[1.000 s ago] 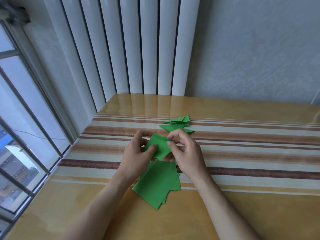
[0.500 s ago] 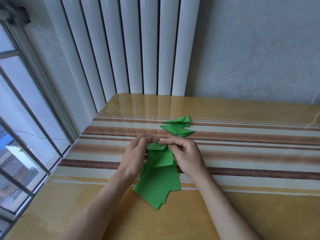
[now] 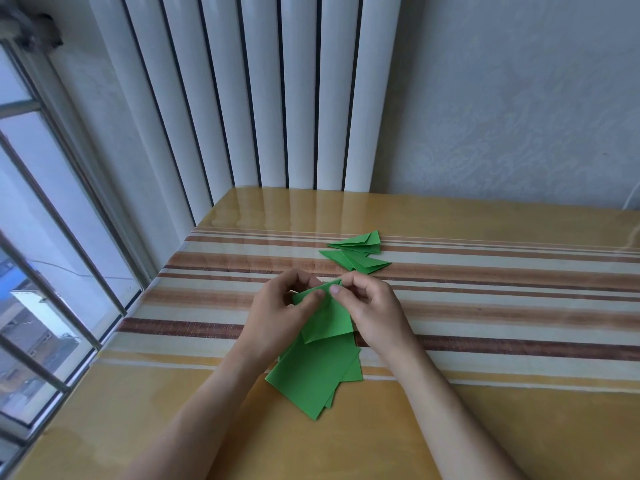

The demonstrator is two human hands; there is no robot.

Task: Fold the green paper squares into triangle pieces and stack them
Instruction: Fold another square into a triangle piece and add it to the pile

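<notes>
Between my two hands is a green paper piece (image 3: 327, 320), partly folded, its top edge pinched by thumbs and fingers. My left hand (image 3: 277, 313) grips its upper left. My right hand (image 3: 370, 306) grips its upper right. Under and toward me from it lies a pile of flat green paper squares (image 3: 315, 375) on the table. Beyond my hands lie several folded green triangle pieces (image 3: 358, 252), overlapping one another.
The table (image 3: 485, 410) is glossy yellow with brown and cream stripes across its middle. A white ribbed radiator (image 3: 270, 98) stands against the far wall. A window with bars (image 3: 41, 271) runs along the table's left edge.
The paper piece has gone from held up and tilted to lying lower over the pile, and both hands have shifted their pinch to its top edge.
</notes>
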